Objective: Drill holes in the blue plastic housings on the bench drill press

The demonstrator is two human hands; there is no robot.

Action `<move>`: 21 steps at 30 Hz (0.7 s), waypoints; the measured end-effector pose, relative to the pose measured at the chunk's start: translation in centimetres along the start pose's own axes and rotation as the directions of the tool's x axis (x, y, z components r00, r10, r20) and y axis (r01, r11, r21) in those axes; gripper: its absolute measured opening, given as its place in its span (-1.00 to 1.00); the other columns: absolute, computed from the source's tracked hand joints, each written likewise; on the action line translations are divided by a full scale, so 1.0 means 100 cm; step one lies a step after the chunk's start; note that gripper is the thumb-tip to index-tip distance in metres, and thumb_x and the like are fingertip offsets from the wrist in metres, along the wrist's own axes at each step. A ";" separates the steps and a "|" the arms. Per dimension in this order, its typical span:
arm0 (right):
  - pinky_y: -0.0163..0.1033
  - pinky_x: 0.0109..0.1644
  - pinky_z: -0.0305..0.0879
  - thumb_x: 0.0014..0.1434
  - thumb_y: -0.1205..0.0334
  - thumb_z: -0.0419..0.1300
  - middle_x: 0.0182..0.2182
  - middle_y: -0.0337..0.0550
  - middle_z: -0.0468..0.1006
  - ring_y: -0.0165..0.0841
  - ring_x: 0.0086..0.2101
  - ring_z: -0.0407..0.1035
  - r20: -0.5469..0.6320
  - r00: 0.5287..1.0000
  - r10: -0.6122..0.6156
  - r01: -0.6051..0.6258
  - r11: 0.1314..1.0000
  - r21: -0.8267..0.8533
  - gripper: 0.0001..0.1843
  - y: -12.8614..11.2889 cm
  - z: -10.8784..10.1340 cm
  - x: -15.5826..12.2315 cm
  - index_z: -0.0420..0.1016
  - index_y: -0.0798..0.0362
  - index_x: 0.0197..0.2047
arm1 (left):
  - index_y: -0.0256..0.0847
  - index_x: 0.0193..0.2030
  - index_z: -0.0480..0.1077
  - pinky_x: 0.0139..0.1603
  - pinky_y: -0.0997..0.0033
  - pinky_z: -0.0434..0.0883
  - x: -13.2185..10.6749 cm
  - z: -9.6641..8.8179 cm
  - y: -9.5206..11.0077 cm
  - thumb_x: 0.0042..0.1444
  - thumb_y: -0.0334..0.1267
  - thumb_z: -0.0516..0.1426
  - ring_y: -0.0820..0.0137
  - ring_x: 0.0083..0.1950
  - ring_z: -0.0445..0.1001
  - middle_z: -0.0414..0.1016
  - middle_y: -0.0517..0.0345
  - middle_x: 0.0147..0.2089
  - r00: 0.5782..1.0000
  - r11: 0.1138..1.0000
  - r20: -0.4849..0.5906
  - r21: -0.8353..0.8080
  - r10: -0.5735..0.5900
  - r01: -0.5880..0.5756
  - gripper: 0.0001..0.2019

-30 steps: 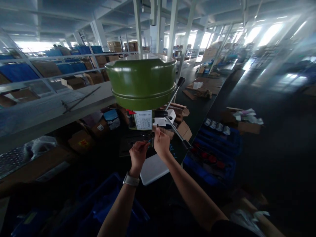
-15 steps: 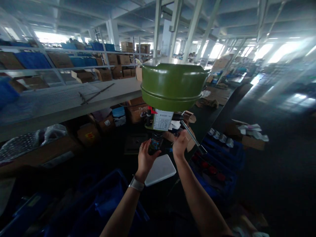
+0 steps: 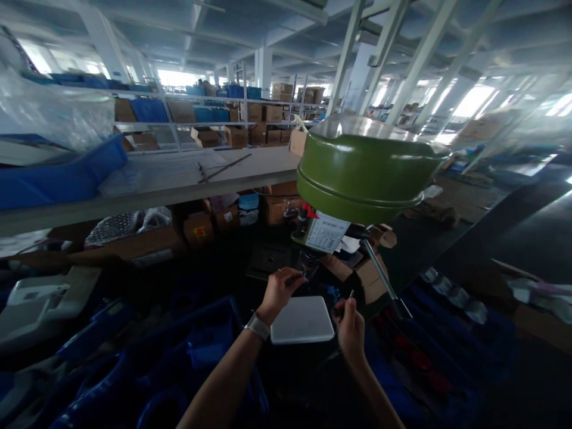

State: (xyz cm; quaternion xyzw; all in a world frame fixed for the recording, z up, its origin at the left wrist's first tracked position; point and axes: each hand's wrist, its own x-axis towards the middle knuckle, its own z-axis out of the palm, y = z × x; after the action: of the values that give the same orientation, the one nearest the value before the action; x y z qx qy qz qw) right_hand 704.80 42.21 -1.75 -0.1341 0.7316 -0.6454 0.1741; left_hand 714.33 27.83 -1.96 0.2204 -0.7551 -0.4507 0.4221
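Nearest, below and left of the green machine [image 3: 366, 173], are blue crates [image 3: 235, 325]. Below the machine, the right hand [image 3: 351, 328] is closed around a small dark piece [image 3: 338, 310] with a metal tip standing up by the thumb. To its left, apart from both hands, a flat white box [image 3: 301, 322] lies on the dark desk, below the machine's label plate [image 3: 328, 232]. Just under the machine's spindle [image 3: 311, 258], the left hand [image 3: 277, 293] has thumb and finger drawn narrow, apparently pinching a small bluish piece [image 3: 305, 277]. More blue bits [image 3: 330, 292] lie below the machine, between the hands.

Good handling here would mean a light, steady fingertip pinch, with the left fingers off the spindle's axis and the right hand away from the lever [image 3: 384, 274] at the machine's lower right. Farther off, behind and left of the machine, racks [image 3: 214, 122] carry boxes.

The left fingers hide most of the bluish piece, and whether it touches the spindle I cannot tell. The right fist covers most of the dark piece. Whether the spindle turns is not evident; shadow swallows the desk's near edge, the crates run out of view, and the right side is smeared.
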 end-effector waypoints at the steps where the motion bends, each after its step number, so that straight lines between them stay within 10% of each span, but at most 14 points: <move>1: -0.34 -0.64 -0.02 -0.25 -0.63 -0.05 -0.74 -0.27 0.14 -0.49 -0.69 0.05 0.032 0.999 0.001 -0.001 1.000 0.001 -0.18 -0.001 0.002 -0.004 0.23 0.09 -0.64 | -0.25 -0.33 0.51 -0.22 0.52 0.41 -0.002 0.002 0.001 0.03 -0.27 0.24 0.45 -0.29 0.51 0.54 0.12 -0.33 1.000 1.000 -0.021 0.020 0.001 0.000 -0.90; 6: -0.37 -0.62 0.05 -0.16 -0.53 0.03 -0.69 -0.26 0.21 -0.50 -0.66 0.09 0.303 0.952 0.033 -0.073 0.990 0.122 -0.26 -0.019 0.029 -0.035 0.29 0.10 -0.53 | -0.23 -0.23 0.51 -0.10 0.44 0.42 -0.015 0.001 0.009 0.00 -0.31 0.25 0.39 -0.18 0.51 0.54 0.07 -0.21 0.986 0.994 -0.138 0.045 -0.092 0.099 -0.84; 9: -0.37 -0.58 0.16 0.05 -0.35 0.02 -0.62 -0.22 0.33 -0.46 -0.61 0.19 0.564 0.813 -0.147 0.052 0.982 0.181 -0.40 -0.044 0.069 -0.047 0.35 0.10 -0.37 | -0.24 -0.21 0.51 -0.11 0.43 0.42 -0.028 -0.019 0.008 0.08 -0.38 0.12 0.38 -0.16 0.50 0.53 0.03 -0.17 0.958 0.971 -0.192 0.066 -0.214 0.230 -0.83; 14: -0.38 -0.44 0.29 0.33 0.11 -0.18 -0.36 -0.06 0.50 -0.46 -0.48 0.37 0.656 0.433 -0.618 0.745 0.655 0.126 -0.59 -0.127 0.188 -0.042 0.39 0.16 -0.22 | -0.25 -0.39 0.51 -0.14 0.36 0.39 -0.058 -0.052 -0.003 -0.02 -0.44 0.14 0.31 -0.19 0.46 0.52 0.04 -0.25 0.867 0.809 -0.290 0.328 -0.406 0.488 -0.89; 18: -0.25 -0.10 0.28 0.31 0.21 -0.06 -0.26 0.01 0.50 -0.31 -0.20 0.39 0.638 0.373 -0.673 0.856 0.515 0.042 -0.67 -0.199 0.290 -0.029 0.47 0.20 -0.15 | -0.15 -0.31 0.52 -0.02 0.36 0.36 -0.082 -0.064 -0.004 -0.04 -0.47 0.18 0.34 -0.04 0.45 0.50 0.12 -0.06 0.869 0.797 -0.231 0.347 -0.438 0.494 -0.83; 21: -0.18 -0.03 0.22 0.28 0.25 0.02 -0.15 0.05 0.47 -0.23 -0.10 0.34 0.679 0.330 -0.656 0.907 0.421 -0.035 -0.72 -0.227 0.342 -0.020 0.51 0.17 -0.11 | -0.17 -0.43 0.50 -0.03 0.28 0.35 -0.100 -0.079 -0.001 0.02 -0.33 0.20 0.32 -0.16 0.48 0.53 0.15 -0.28 0.796 0.679 -0.327 0.416 -0.510 0.605 -0.94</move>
State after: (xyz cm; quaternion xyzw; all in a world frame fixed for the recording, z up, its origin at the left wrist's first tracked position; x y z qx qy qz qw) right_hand 720.58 9.37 17.22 -0.6975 0.5936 -0.4013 0.0076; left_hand 726.43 31.00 -4.57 0.5828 -0.6986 -0.3239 0.2596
